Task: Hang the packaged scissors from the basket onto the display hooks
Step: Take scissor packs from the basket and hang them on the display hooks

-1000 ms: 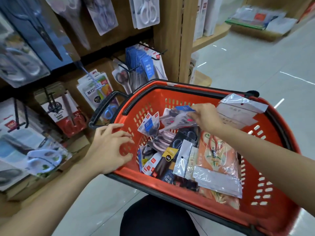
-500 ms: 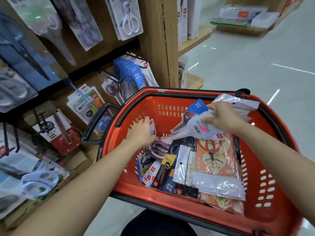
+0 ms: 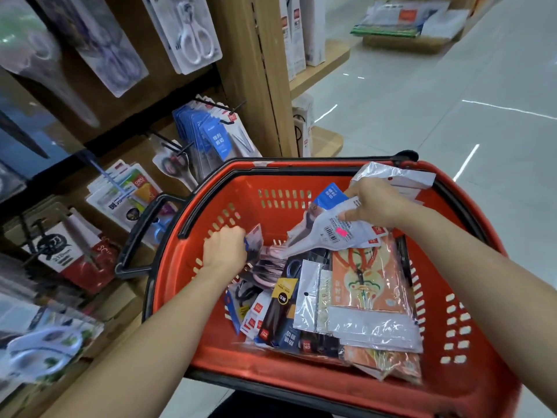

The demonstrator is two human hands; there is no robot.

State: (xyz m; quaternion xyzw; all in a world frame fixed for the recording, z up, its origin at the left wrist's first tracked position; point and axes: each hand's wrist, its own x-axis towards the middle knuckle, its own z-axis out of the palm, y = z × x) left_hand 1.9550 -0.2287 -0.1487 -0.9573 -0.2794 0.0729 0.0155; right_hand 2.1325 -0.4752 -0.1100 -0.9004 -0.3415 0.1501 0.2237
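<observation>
Held pack: a white packaged pair of scissors [image 3: 331, 233] with a barcode and a pink sticker is lifted over the pile inside the basket, its narrow end slanting down to the left.
Right hand: the right hand [image 3: 373, 203] has its fingers curled round the wide end of that white pack; a blue-topped pack [image 3: 330, 194] stands just behind it.
Left hand: the left hand [image 3: 224, 251] is inside the basket near its left wall, its fingers closed on the edge of a small pack [image 3: 254, 239] with a red corner.
Basket: a red plastic basket [image 3: 482, 372] with slotted walls and a black handle [image 3: 141, 233] folded out to the left.
Basket contents: a loose pile of packs, among them pink-handled scissors [image 3: 268, 267] under the white pack's tip, a black-and-yellow pack [image 3: 281, 300], a clear silvery sleeve [image 3: 307, 297] and a large orange patterned pack [image 3: 367, 282] to the right; a crumpled clear bag [image 3: 394, 176] leans on the far rim.
Display hooks: black hooks [image 3: 232, 108] on the wooden shelving left of the basket carry a row of blue-card packs [image 3: 211, 134]; higher up hangs a pack of white scissors [image 3: 196, 40].
Floor: pale glossy tiles [image 3: 452, 116] beyond the basket.
</observation>
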